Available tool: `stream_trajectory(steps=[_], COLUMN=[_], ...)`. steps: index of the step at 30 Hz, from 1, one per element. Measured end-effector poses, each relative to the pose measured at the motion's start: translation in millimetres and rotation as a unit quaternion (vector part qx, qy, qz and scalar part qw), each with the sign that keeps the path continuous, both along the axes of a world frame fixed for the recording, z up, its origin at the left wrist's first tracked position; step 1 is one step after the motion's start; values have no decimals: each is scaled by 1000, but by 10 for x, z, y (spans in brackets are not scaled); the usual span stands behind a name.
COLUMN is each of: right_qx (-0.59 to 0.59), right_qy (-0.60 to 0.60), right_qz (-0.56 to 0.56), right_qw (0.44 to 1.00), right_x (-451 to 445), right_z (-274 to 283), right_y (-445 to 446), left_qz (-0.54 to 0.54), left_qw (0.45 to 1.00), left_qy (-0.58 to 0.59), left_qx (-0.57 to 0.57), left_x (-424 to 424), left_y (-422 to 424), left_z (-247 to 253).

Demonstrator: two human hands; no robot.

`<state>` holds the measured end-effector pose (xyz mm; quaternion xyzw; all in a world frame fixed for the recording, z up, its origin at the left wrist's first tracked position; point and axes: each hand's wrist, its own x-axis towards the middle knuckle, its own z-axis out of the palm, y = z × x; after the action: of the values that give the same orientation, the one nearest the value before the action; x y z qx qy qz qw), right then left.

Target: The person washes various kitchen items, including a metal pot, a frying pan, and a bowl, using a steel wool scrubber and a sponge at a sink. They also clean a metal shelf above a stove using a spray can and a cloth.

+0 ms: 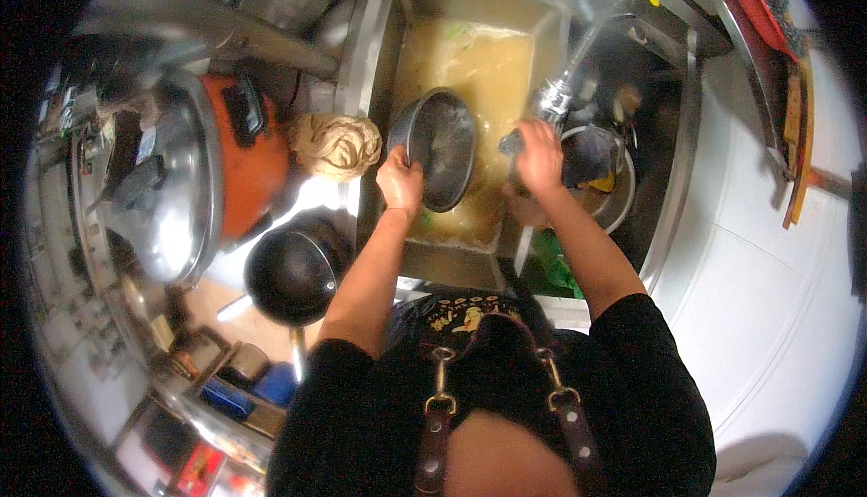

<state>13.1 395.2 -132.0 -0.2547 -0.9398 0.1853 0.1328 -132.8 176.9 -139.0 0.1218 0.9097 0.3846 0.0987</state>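
My left hand (401, 182) grips the near left rim of a dark round metal pan (443, 151), tilted on its side over the left sink basin. Brownish, cloudy water (501, 70) with bits of green stands in that basin. To the right of the pan, my right hand (540, 157) is closed around the handle of a spray faucet (552, 100) that hangs on a coiled spring hose. Part of the sprayer is hidden by my fingers. Whether water is coming out cannot be made out.
The right basin holds a pale-rimmed round container (630, 192) with dark things inside, and green leaves (559, 266). Left of the sink are a crumpled tan cloth (339, 146), a black pan (291, 273) and an orange pot (247, 158) with a metal lid. A red tray (752, 2) is at upper right.
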Motion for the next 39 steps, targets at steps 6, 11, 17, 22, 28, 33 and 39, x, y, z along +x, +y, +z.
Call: stream_trajectory(steps=[6,11,17,22,28,33,39], right_qx=[17,39,7,20,38,-1,8], right_qy=[17,-3,-17,-34,-24,-58,-61], right_qz=[-4,-11,-14,4,33,20,39], right_qw=[1000,999,1000,999,998,998,997], right_x=[-2,55,130,346,462,560,536], right_z=[-55,-66,-81,81,-216,-268,88], right_y=[-20,-60,-108,-541,-609,-551,-772], left_qz=[47,-52,-152,-109,98,275,407], left_qw=[988,968,858,828,916,799,762], left_qy=[6,238,489,550,265,-38,112], left_qx=[144,62,34,35,286,533,491], left_x=[-8,41,-81,-6,300,450,338], left_y=[-237,-305,-355,-614,-878,-1407,-2722], left_z=[454,1300,2117,2409,2443,2819,3433])
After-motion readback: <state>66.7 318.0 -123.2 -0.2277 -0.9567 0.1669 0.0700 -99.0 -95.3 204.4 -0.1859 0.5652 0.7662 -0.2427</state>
